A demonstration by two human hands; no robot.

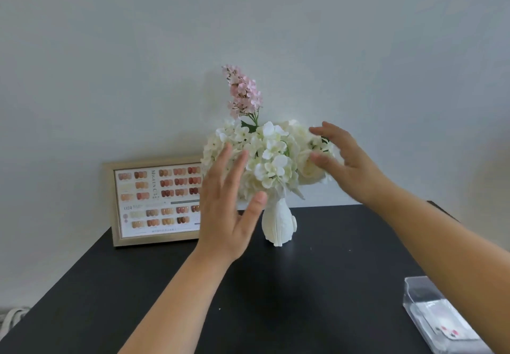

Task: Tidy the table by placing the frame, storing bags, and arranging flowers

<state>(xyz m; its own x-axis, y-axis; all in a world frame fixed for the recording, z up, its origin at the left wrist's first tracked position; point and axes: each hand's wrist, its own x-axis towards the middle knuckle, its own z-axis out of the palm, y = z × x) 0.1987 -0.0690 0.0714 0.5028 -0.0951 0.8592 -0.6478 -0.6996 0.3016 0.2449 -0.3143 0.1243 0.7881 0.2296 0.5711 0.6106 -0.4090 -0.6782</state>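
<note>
A white vase (277, 222) stands at the back middle of the black table (317, 284). It holds a bunch of white flowers (271, 158) with a pink flower spike (244, 91) rising above them. My left hand (230, 202) is open with fingers spread, close against the left side of the white flowers. My right hand (342, 158) is open at the bunch's right side, fingertips among the blooms. A wooden frame (154, 202) with a chart of nail colours leans upright against the wall, left of the vase.
A clear plastic box (438, 315) with small packets inside lies at the table's front right. A pale cloth bag (11, 319) shows beyond the table's left edge. The wall (386, 64) runs right behind the vase and frame.
</note>
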